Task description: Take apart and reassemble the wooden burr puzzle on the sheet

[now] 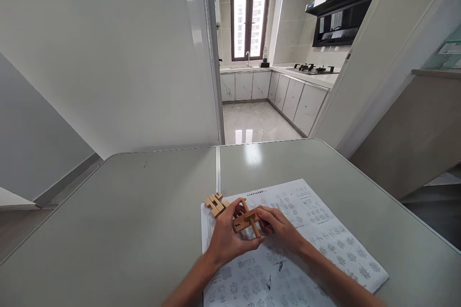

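Both hands close on one small assembly of wooden puzzle bars (248, 220), held between them just above a printed sheet (324, 240). Left hand (225, 240) curls around the near left end, thumb lying under the bars and fingers wrapped behind. Right hand (279, 228) pinches the right end of the cross bar with its fingertips. The bars cross one another, one slanting down toward the person and another running across it. They sit right in the gap between the two hands, partly hidden by the fingers. A few loose wooden pieces (215, 203) lie at the sheet's far left corner, just beyond the left hand. The sheet lies flat on a grey-green table (108, 211).
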`<state>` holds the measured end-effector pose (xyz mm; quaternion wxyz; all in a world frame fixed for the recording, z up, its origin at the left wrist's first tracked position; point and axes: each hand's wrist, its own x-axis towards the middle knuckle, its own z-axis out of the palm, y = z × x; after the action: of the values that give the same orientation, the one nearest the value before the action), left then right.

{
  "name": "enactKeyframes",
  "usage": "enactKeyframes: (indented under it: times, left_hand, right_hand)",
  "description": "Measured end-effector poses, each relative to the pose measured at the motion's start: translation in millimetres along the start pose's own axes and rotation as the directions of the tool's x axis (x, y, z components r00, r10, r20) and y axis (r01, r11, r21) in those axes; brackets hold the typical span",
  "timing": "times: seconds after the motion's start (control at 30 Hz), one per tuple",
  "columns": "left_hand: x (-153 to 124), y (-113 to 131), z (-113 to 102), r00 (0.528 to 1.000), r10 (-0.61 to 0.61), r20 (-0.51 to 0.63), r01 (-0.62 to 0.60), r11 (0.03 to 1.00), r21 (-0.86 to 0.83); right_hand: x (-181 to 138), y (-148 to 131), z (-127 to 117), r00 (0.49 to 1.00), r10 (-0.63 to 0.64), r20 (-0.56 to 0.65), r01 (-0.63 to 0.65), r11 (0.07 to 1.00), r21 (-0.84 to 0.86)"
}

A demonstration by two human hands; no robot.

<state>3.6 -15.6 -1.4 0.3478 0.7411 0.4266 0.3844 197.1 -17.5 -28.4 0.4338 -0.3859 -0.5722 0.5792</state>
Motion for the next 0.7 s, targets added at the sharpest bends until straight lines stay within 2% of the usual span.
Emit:
enactKeyframes:
  times: [0.27, 0.43, 0.57, 0.7]
  left_hand:
    - [-2, -5, 1, 1.0, -0.004, -0.004, 0.004, 0.999, 0.041]
    - [-2, -1, 0, 0.999, -0.044, -0.018, 0.044, 0.999, -0.005]
    - [1, 3, -2, 0.991, -0.128, -0.042, 0.123, 0.986, -0.109]
    - [3, 1, -4, 0.976, -0.215, -0.021, 0.204, 0.95, -0.237]
  right_hand:
    - [-4, 3, 6, 0.997, -0.061, -0.048, 0.046, 0.96, -0.276]
    - [-4, 2, 8, 0.996, -0.058, -0.062, 0.042, 0.971, -0.237]
    - [-5, -4, 9, 0.976, -0.15, -0.155, 0.11, 0.964, -0.242]
    - [-6, -14, 8, 0.974, -0.213, -0.074, 0.193, 0.958, -0.212]
